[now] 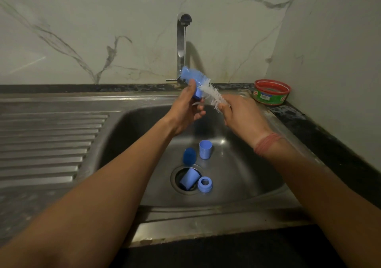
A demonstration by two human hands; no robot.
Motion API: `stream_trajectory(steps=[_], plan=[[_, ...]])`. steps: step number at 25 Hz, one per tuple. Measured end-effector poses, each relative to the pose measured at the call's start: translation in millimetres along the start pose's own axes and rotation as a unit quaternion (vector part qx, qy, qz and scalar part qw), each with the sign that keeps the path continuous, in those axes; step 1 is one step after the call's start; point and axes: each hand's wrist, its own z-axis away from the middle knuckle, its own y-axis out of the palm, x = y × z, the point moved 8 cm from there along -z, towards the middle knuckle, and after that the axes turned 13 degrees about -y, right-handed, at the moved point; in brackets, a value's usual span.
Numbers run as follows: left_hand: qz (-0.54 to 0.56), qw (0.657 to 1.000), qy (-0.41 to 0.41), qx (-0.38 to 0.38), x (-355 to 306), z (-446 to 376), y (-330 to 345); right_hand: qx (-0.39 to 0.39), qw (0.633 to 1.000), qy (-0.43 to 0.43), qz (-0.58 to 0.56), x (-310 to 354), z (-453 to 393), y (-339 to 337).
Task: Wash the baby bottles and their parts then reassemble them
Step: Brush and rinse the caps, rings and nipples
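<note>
Two hands meet over the sink basin [237, 164], and between them we see the blue bottle part [190, 79]. The left hand [185, 111] curls its fingers and thumb round this blue piece, holding it tilted, far end up, under the tap [182, 41], from which a thin stream of water runs. The right hand [241, 115] grips the handle of a white bristle brush [214, 95], whose bristled end touches the blue piece.

Nearer, on the basin floor, we note four more blue parts: a small cup [205, 149] standing upright, a dark blue cap [189, 156] just left of it, a cone-shaped piece [189, 179] lying in the drain opening, and a ring collar [205, 185] touching the drain's right edge.

On the dark tabletop [299, 115] at far right stands a red-rimmed round tub [271, 91].
</note>
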Motion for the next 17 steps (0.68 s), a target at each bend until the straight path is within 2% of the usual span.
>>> stream_trajectory(steps=[2, 7, 10, 17], plan=[[0.007, 1.0, 0.006, -0.003, -2.8, 1.3, 2.3, -0.004, 1.0, -0.005, -0.002, -0.6, -1.4, -1.8], [0.142, 0.986, 0.008, -0.089, -7.6, -1.4, -45.0, 0.011, 0.998, -0.059, -0.019, 12.8, -2.0, -5.1], [0.165, 0.977, 0.028, -0.131, -12.7, 2.4, -67.0, 0.028, 0.997, -0.065, -0.012, 11.6, -1.8, -5.2], [0.19, 0.972, 0.026, -0.133, -15.4, 5.7, -71.2, 0.055, 0.998, -0.038, -0.012, 6.1, -0.4, -12.2]])
